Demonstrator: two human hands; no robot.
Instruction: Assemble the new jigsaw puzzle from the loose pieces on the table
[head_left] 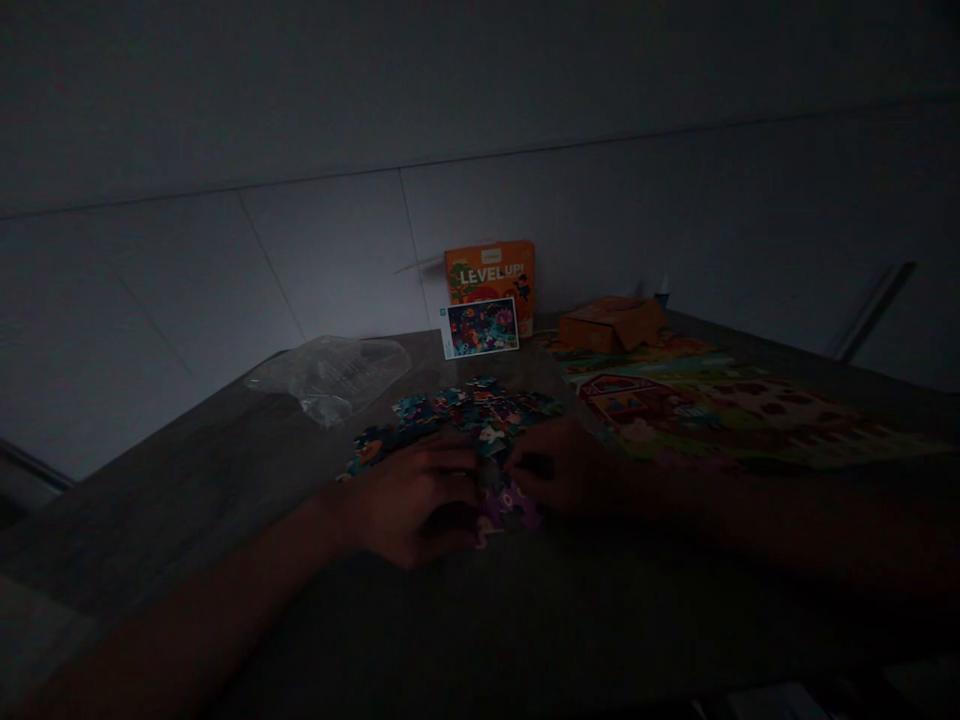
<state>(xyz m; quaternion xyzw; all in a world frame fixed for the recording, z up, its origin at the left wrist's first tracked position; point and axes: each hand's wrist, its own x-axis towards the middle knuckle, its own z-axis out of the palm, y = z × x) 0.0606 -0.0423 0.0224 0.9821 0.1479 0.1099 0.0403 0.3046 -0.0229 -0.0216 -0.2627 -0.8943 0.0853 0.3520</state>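
The scene is very dark. Several joined purple puzzle pieces (517, 512) lie on the table between my two hands. My left hand (424, 495) is curled at their left side, with thumb and fingertips at the edge of the pieces. Bent in a pinch, my right hand (562, 465) is at their upper right; its fingertips are on a puzzle piece that is mostly hidden. Just beyond both hands spreads a heap of loose dark blue and teal puzzle pieces (450, 402), with a whitish puzzle piece (491, 435) near my right fingers.
An orange "LEVEL UP!" box (491, 262) stands against the wall, a picture card (481, 328) leaning on it. A clear plastic bag (330, 372) lies at left. At right are a farm-scene puzzle (690, 405) and an orange box (611, 325) on the grey table (187, 480).
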